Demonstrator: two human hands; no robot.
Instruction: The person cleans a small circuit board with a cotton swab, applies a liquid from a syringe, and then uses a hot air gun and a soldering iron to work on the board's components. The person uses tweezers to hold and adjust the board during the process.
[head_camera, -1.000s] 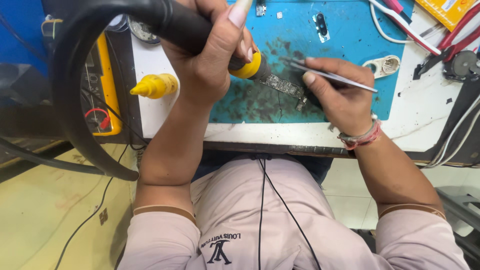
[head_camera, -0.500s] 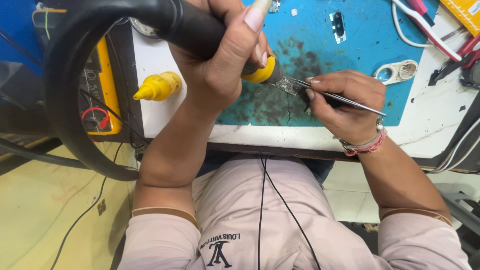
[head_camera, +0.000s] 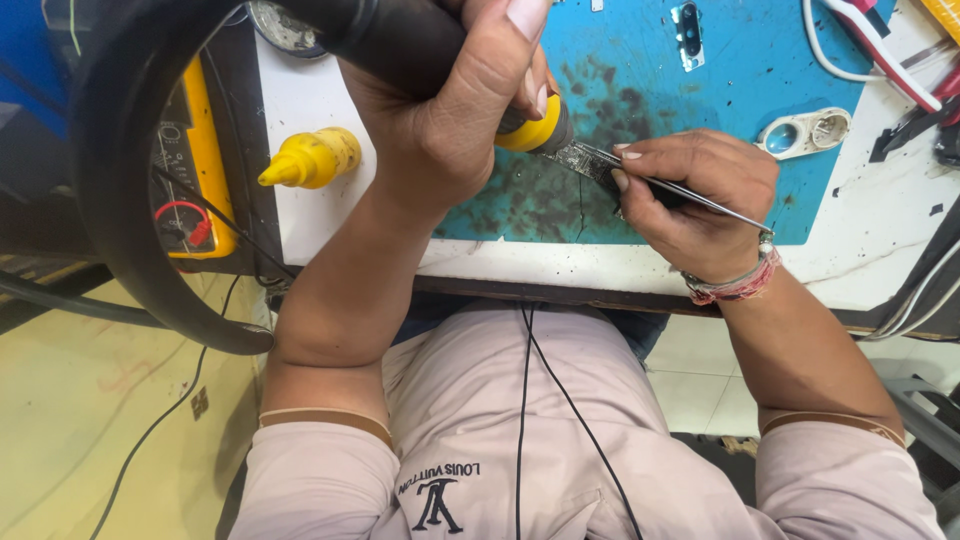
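Observation:
My left hand (head_camera: 455, 110) grips a thick black hot-air handle (head_camera: 395, 40) with a yellow collar (head_camera: 530, 128); its metal nozzle points down at a small circuit board (head_camera: 590, 160) lying on the blue work mat (head_camera: 740, 110). A wide black hose (head_camera: 130, 200) loops from the handle down my left side. My right hand (head_camera: 690, 195) pinches thin metal tweezers (head_camera: 700, 195), whose tips rest on the small board right beside the nozzle. The mat around the board is stained dark.
A yellow squeeze bottle (head_camera: 315, 158) lies on the white bench at left, beside a yellow multimeter (head_camera: 190, 170). A small metal part (head_camera: 688, 32) and a white two-hole fitting (head_camera: 805, 132) sit on the mat. Red and white cables (head_camera: 880, 45) lie at the far right.
My right hand with the tweezers has moved left, closer to the nozzle, and its tips now touch the board. The left hand keeps the hot-air handle over the same spot.

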